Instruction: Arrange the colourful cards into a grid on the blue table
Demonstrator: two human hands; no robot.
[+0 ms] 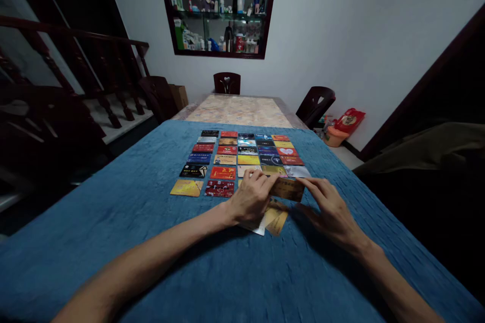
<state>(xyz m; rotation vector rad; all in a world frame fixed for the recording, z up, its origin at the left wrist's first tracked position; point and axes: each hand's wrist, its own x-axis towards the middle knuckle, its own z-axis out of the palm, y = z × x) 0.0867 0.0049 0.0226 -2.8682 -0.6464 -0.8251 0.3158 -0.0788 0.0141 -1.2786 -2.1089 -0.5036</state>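
Observation:
A gold-brown card (288,190) is held between my two hands, tilted up off the cloth. My left hand (250,196) has its curled fingers at the card's left edge. At the right edge, the fingers of my right hand (333,208) grip the upper corner. Below my left hand lie a gold card (276,218) and a whitish card, partly covered by that hand. Beyond are rows of colourful cards laid face up, among them a dark red card (220,189), a yellow card (186,187) and a red card (223,172). My left hand hides part of the nearest row.
A blue cloth (113,202) covers the near part of the table; its far part has a patterned top (242,110). Dark chairs (227,83) stand around it. A shelf niche (223,15) is in the back wall, and an orange bucket (335,136) sits on the floor at right.

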